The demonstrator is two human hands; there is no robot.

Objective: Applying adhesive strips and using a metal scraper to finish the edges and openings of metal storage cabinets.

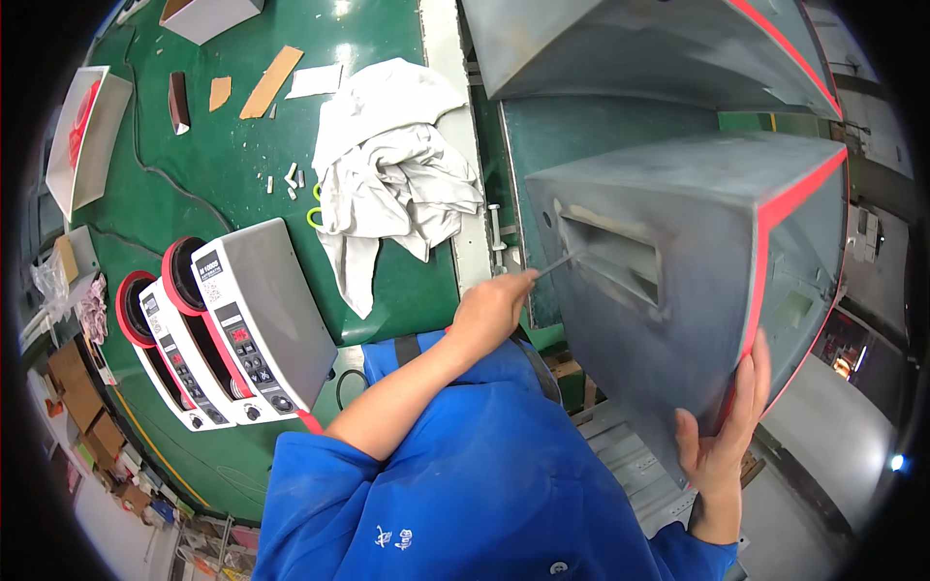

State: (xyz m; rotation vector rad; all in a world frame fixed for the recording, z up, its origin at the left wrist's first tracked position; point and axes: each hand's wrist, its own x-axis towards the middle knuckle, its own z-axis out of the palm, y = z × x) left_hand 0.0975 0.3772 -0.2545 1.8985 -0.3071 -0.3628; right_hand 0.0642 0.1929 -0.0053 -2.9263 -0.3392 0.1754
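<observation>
A large grey box-shaped housing [668, 213] with red tape along its edges stands tilted in front of me on the right. My left hand [494, 310] is closed on a thin metal rod-like tool [554, 265]. The tool's far end reaches the left edge of the rectangular opening [620, 261] in the housing's side; its exact tip shape is too small to tell. My right hand [731, 416] grips the red-taped lower edge of the housing, thumb on the near face and fingers along the rim.
Behind stands a second grey housing [620, 48]. A green worktable [281, 203] on the left carries a crumpled white cloth [397, 165], green-handled scissors [314, 215] partly under it, tape dispensers [266, 310] with red rims, cardboard strips [271, 82], small white pieces [291, 177] and a white bin [87, 136].
</observation>
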